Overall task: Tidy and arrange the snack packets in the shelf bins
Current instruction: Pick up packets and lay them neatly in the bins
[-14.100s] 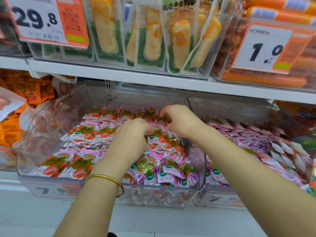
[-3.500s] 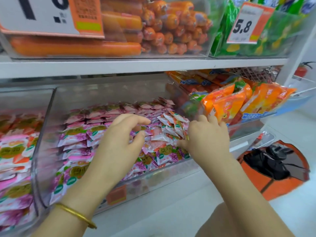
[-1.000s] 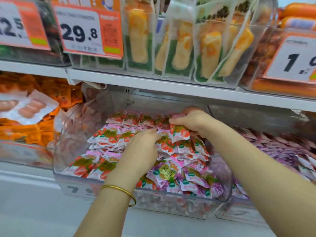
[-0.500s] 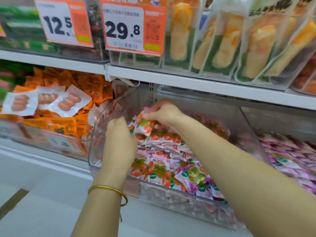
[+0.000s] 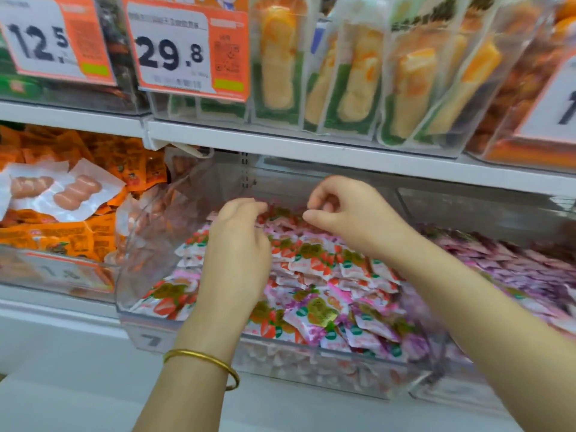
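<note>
A clear plastic bin point(image 5: 162, 310) on the lower shelf holds several small pink-and-white strawberry snack packets point(image 5: 327, 263), laid in overlapping rows. Purple-tinted packets point(image 5: 358, 332) lie mixed in at the bin's front right. My left hand point(image 5: 237, 254), a gold bangle on its wrist, reaches in from the front, and its fingertips curl over packets in the back row. Beside it at the back of the bin, my right hand point(image 5: 346, 213) has its fingers curled and pinches at the top edge of a back-row packet. What lies under either palm is hidden.
A second clear bin point(image 5: 514, 269) of purple packets sits to the right. Left of the strawberry bin lie orange packs and vacuum-sealed sausages point(image 5: 71, 194). The white shelf above point(image 5: 311, 148) carries corn packs and price tags point(image 5: 187, 48), leaving little headroom over the bins.
Both hands have moved from the bin's left back corner toward the middle of the back row. The packet my right hand held up is no longer raised.
</note>
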Motion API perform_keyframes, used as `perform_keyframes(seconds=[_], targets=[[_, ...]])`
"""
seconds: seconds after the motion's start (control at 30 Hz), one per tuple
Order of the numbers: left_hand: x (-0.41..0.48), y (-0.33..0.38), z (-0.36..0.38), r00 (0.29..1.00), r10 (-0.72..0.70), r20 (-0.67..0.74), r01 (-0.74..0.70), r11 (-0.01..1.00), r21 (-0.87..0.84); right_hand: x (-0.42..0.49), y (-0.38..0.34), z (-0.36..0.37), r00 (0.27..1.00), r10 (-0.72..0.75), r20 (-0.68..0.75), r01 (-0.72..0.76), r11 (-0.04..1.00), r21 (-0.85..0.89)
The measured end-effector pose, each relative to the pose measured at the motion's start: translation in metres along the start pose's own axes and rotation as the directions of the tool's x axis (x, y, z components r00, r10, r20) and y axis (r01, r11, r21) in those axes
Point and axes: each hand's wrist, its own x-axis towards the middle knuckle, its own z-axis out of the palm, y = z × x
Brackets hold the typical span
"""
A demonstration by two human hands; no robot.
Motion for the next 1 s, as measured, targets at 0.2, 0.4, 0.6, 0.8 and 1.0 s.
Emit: perform_keyframes(seconds=[0.2,0.4,0.6,0.8,1.0], targets=[[-0.017,0.081,0.043,0.968,0.247,0.052,-0.224,0.937,-0.268,-0.093,0.075,-0.073,0.983,0.168,-0.079,-0.152,0.972,0.18],[-0.047,0.151,0.088,0.878,0.45,0.164,-0.364,0.849,-0.383,-0.151,0.159,-0.099,0.876,0.404,-0.263,-0.353,0.909,0.221],[-0.061,0.175,0.125,0.809,0.486,0.332,-0.406,0.869,-0.284,-0.181,0.204,-0.12,0.801,0.47,-0.371,-0.455,0.88,0.133],[-0.057,0.19,0.143,0.839,0.419,0.347,-0.318,0.895,-0.313,-0.201,0.22,-0.136,0.768,0.491,-0.41,-0.558,0.828,-0.054],[-0.07,0.209,0.164,0.78,0.458,0.425,-0.322,0.878,-0.355,-0.213,0.232,-0.144,0.776,0.503,-0.381,-0.611,0.75,-0.254]])
